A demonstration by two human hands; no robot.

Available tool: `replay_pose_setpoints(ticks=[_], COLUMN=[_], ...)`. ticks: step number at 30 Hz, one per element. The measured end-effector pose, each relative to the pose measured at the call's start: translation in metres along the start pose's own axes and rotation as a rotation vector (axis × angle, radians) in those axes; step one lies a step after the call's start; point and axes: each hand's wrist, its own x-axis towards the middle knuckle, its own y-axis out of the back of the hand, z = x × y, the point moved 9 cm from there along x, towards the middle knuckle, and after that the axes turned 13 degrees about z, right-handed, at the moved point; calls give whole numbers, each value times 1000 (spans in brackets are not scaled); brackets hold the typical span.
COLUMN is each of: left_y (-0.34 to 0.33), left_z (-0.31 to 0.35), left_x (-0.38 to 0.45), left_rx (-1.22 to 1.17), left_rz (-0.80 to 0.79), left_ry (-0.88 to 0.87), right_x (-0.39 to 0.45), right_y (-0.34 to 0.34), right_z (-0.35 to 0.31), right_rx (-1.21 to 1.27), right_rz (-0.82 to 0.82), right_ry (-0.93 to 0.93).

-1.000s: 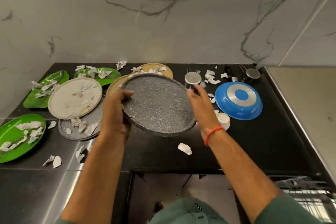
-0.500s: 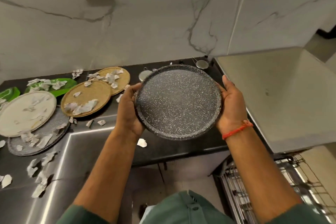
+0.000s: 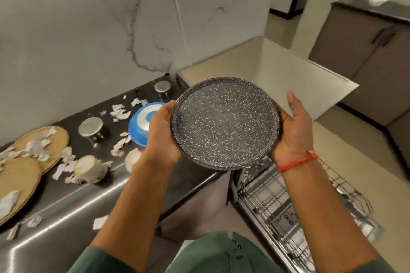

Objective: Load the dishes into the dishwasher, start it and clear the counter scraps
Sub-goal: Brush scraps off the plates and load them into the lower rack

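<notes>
Above the dishwasher rack [image 3: 288, 206], my left hand [image 3: 163, 137] and right hand [image 3: 292, 131] grip the speckled plate [image 3: 224, 123], fingers curled round its rim.

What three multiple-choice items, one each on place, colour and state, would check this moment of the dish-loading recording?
1. Where is the speckled plate?
A. flat on the counter
B. held in the air between both hands
C. standing in the rack

2. What colour is the upturned bowl on the counter?
A. blue
B. red
C. yellow

3. How does the dishwasher rack stand?
A. shut away, unseen
B. pulled out below the plate
C. set on the counter

Answers: 1 B, the left hand and the right hand hold the plate at opposite rims, clear of the counter. 2 A, its wall is blue around a silver base. 3 B, its wire grid shows low at the right, under the right forearm.
</notes>
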Motion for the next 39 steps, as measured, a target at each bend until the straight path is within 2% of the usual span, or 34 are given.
replay_pose_setpoints(ticks=[11,22,31,39], left_y=[-121,-205,-273,-317], left_z=[-67,-153,-232,-291], left_x=[37,-6,-63,-86], left_rx=[198,387,429,559], left_rz=[-253,-504,-586,-604], left_ry=[211,364,504,494], right_x=[1,-40,-63,-54], right_y=[81,187,279,336], right_z=[-68,-96,-147,-194], right_rx=[150,298,348,228], right_rz=[264,552,629,621], right_ry=[230,353,416,355])
